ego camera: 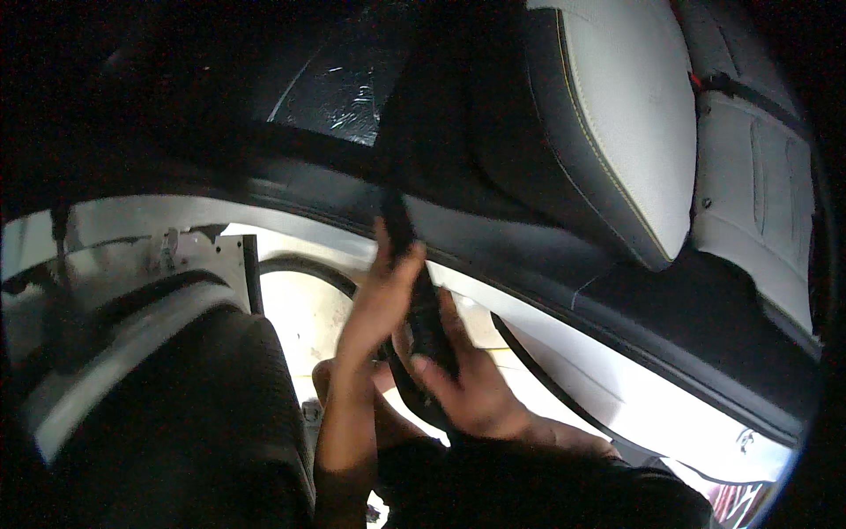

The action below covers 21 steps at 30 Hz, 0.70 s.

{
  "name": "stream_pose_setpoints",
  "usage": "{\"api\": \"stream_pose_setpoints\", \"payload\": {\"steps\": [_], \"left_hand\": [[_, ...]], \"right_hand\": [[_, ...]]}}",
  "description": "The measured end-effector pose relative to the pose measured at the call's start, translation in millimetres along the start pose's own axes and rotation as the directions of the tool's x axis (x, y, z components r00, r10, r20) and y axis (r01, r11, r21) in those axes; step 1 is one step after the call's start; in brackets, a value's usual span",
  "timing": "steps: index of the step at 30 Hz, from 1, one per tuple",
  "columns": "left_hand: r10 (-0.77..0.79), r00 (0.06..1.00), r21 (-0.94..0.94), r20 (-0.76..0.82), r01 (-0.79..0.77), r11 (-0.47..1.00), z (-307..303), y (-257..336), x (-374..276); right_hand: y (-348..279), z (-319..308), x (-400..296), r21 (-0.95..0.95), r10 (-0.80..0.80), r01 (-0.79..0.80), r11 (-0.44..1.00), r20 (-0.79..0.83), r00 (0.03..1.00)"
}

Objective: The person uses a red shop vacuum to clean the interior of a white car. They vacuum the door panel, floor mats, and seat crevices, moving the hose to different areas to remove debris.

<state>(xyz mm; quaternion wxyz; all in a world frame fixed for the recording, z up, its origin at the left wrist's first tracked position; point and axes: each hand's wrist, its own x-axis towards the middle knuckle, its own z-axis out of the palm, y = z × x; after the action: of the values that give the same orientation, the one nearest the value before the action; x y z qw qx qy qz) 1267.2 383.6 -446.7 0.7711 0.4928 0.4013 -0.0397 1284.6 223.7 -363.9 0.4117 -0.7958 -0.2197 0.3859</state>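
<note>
A long dark strip (429,324) runs from the car's door sill down between my hands; its exact kind is hard to tell in the blur. My left hand (386,291) grips its upper part near the sill trim (330,192), fingers on one side and thumb on the other. Lower and to the right, my right hand (472,387) holds the strip's lower part between thumb and fingers. Both hands are slightly blurred. The strip's upper end merges with the dark interior.
A white and black car seat (628,132) with yellow stitching stands inside at the upper right, beside a rear seat (753,198). Shiny plastic film (353,106) lies on the floor. A tire (198,397) is at the lower left. The white body sill (562,337) crosses the view diagonally.
</note>
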Motion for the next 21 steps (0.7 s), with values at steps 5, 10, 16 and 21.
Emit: {"api": "stream_pose_setpoints", "payload": {"steps": [5,10,16,21], "left_hand": [[0.060,0.985,-0.068,0.163,-0.050,0.996,47,-5,-44],[0.021,0.954,-0.543,0.299,0.152,0.825,52,-63,-13],[0.135,0.983,-0.831,0.121,0.026,0.556,83,-55,-21],[0.065,0.982,-0.757,-0.178,-0.179,0.629,135,-41,-23]], "right_hand": [[-29,-43,-15,-0.154,0.160,-0.162,0.975,-0.027,0.987],[-37,-45,1,-0.356,0.247,-0.236,0.904,-0.017,0.969],[-38,-58,15,-0.296,0.256,-0.241,0.924,0.014,0.967],[-22,-101,28,-0.222,0.266,-0.244,0.944,0.075,0.961]]}}
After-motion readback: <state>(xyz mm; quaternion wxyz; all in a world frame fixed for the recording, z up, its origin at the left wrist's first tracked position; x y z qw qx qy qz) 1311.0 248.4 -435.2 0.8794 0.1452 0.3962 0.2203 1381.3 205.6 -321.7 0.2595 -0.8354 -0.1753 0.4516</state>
